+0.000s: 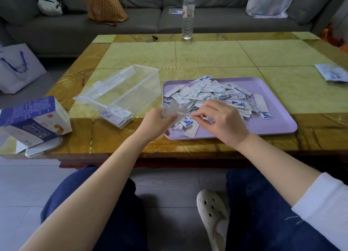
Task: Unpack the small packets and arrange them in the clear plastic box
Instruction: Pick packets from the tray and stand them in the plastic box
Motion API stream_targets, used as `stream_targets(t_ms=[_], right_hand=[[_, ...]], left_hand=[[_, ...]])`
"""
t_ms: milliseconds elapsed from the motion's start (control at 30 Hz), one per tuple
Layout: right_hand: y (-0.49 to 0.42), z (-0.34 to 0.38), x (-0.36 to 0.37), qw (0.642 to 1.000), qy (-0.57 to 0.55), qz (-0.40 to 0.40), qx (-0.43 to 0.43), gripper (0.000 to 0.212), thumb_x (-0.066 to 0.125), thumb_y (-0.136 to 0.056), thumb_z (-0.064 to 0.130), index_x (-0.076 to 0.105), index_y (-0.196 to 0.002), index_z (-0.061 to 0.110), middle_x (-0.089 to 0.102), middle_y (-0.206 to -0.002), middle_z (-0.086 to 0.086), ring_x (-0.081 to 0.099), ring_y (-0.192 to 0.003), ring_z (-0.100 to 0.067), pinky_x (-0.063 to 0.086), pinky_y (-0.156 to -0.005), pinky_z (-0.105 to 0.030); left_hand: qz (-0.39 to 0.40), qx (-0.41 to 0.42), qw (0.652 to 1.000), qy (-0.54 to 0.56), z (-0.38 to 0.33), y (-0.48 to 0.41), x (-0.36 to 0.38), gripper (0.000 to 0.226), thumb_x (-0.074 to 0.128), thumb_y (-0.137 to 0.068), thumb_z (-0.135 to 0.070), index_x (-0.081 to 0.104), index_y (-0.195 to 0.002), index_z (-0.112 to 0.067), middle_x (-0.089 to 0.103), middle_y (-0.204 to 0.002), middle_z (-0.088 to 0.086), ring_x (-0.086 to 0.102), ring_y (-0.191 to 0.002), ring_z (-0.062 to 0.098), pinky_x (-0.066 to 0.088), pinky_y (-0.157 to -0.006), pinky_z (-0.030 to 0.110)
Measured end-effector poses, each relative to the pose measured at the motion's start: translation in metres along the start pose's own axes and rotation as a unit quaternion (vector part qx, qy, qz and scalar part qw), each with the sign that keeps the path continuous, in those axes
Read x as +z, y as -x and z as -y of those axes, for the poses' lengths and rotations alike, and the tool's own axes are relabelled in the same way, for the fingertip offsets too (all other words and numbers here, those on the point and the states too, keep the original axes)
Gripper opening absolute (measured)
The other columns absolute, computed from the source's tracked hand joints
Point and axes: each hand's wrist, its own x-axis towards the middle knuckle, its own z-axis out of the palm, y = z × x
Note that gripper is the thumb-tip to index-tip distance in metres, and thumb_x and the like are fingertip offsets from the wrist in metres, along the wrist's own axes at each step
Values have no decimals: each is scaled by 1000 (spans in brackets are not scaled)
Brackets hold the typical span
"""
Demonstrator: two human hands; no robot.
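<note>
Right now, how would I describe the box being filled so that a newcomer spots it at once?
On the yellow-green tiled table, look just left of the lilac tray heaped with packets. The clear plastic box sits there, between the tray and a purple-and-white carton. Unlike those neighbours, it is see-through, with a neat stack of packets in its near corner.

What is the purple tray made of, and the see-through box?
The purple tray looks like smooth matte plastic: one even colour, rounded raised rim. The see-through box is probably hard clear plastic: you can see the table through its glossy walls.
</note>
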Motion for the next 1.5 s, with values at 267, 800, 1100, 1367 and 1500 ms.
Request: stream_targets(t_ms=[267, 800, 1100, 1367, 1500], right_hand=[[-13, 2, 17, 995, 63, 8, -79, 11, 68, -83, 15, 69, -73, 12, 60, -71, -1, 54, -66, -18, 42, -56, -24], [-12, 4, 30, 956, -7, 217, 195, 72, 58, -81, -10, 26, -143, 7, 28, -145, -14, 30, -134, -27, 35, -106, -32], [-13, 15, 33, 935, -45, 260, 238, 75, 51, -81, -9, 15, -146, 5, 21, -148, -11, 19, -138, -22, 16, -110, -21], [-10, 11, 42, 924, -7, 267, 274, 35, 47, -91, 1, 46, -125, 8, 45, -124, -8, 41, -117, -23, 39, -95, -32], [-13, 11, 38, 944, -35, 193, 265, 23, 56, -91, 13, 54, -115, 12, 52, -117, -5, 48, -110, -20, 43, -85, -30]], left_hand=[[118, -11, 972, 205, -23, -6, 11, 49, 28, -101, -41, 59, -77, -12, 59, -66, 2, 52, -57, 19, 47, -58, 24], [-30, 193, 938, -286, 0, -28, 27, 6, 45, -92, -6, 42, -92, -11, 50, -96, 7, 46, -92, 30, 30, -73, 33], [23, 150, 877, -457, 7, -24, 39, 26, 38, -96, -22, 36, -116, -6, 42, -121, 12, 38, -109, 29, 31, -89, 35], [-11, 135, 927, -350, 4, -24, 29, 10, 48, -90, -17, 44, -99, -15, 58, -103, 6, 43, -101, 27, 27, -79, 32], [-10, 129, 933, -336, 5, -21, 25, 5, 51, -89, -18, 48, -92, -14, 60, -92, 7, 47, -95, 28, 26, -75, 31]])
